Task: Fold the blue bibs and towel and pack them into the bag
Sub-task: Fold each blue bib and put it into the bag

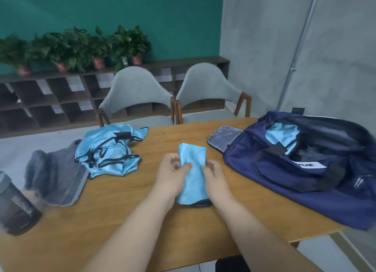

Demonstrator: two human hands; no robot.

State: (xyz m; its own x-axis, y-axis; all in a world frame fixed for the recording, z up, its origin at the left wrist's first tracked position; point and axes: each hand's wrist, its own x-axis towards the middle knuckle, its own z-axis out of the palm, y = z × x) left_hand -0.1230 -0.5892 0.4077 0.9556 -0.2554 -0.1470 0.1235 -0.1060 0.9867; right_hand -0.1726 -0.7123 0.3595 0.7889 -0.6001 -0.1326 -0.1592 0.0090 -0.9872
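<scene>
In the middle of the table point(132, 210), the left hand point(173, 176) and right hand point(215, 178) are both pinching the folded bib point(192, 155), which is lying long-ways away from the person, while the open bag point(254, 170) is sitting to the right, nearer the right hand.

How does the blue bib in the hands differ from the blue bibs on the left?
The held bib is folded narrow and smooth; the bib pile lies crumpled and spread. The left hand and right hand grip the held bib; no hand touches the bib pile. Both are light blue with dark trim.
</scene>
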